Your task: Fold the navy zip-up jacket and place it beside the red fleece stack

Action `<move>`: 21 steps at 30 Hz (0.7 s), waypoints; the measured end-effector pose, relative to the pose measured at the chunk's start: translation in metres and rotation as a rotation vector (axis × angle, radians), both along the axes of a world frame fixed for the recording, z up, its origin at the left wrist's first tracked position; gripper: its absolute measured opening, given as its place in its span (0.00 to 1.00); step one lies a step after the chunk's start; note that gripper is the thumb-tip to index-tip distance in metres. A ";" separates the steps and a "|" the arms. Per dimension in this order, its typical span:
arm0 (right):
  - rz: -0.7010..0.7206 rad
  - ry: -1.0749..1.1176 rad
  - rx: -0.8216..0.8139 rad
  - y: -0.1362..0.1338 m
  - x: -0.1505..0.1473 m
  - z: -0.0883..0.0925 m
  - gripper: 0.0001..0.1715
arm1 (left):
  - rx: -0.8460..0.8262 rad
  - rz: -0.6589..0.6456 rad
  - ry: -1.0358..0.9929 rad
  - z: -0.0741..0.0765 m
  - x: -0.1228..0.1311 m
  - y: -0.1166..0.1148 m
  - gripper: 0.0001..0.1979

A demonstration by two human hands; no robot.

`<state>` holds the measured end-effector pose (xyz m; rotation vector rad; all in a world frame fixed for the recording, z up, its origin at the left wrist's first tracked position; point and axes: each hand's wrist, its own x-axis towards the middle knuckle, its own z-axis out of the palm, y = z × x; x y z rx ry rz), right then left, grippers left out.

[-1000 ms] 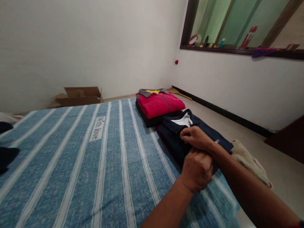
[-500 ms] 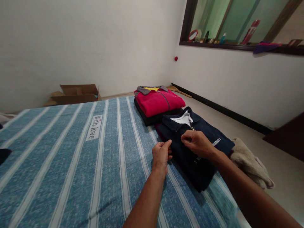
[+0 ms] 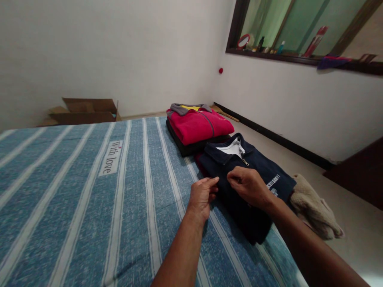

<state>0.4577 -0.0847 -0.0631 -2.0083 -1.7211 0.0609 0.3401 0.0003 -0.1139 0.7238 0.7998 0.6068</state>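
Observation:
A folded navy zip-collar jacket [image 3: 215, 163] with white lettering lies on the right side of the bed, its pale lining showing at the neck. At its left edge is my left hand [image 3: 203, 195], thumb stretched forward and fingers curled in; whatever they might hold is hidden. Over the jacket's front, below the zip pull, my right hand [image 3: 248, 185] is closed in a pinch. What lies between its fingertips, if anything, is too small to make out. Just behind sits a folded red jacket [image 3: 194, 129] with a grey collar, on top of dark folded clothes [image 3: 191, 148].
A blue striped bedspread [image 3: 134, 207] with a "With love" patch covers the bed. A beige fluffy cloth [image 3: 314, 207] lies beyond the navy jacket at the bed's right edge. An open cardboard box [image 3: 83, 113] stands past the far edge. Bottles and a mirror [image 3: 243, 41] line the window sill.
The view has shifted slightly, and the zip pull on the navy jacket now shows more clearly. Both hands stay at nearly the same spots over the jacket.

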 end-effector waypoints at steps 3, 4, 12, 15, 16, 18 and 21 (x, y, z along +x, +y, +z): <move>-0.017 0.011 0.011 0.001 -0.003 0.000 0.09 | -0.018 -0.013 -0.040 0.001 0.000 0.001 0.13; -0.020 0.006 0.008 0.001 -0.004 0.000 0.10 | -0.020 -0.016 -0.050 0.001 -0.001 0.001 0.13; -0.051 -0.194 -0.063 0.008 -0.008 0.000 0.13 | 0.024 -0.050 -0.096 -0.001 0.000 0.001 0.14; -0.056 -0.287 -0.103 0.009 -0.009 0.001 0.14 | 0.056 -0.058 -0.088 -0.002 0.000 0.001 0.14; -0.054 -0.306 -0.116 0.010 -0.010 0.002 0.15 | 0.065 -0.061 -0.084 -0.001 0.000 0.001 0.14; -0.046 -0.332 -0.137 0.010 -0.010 0.003 0.15 | 0.078 -0.065 -0.078 -0.001 0.000 0.001 0.15; -0.042 -0.367 -0.172 0.011 -0.011 0.007 0.15 | 0.088 -0.062 -0.079 -0.001 0.000 0.001 0.15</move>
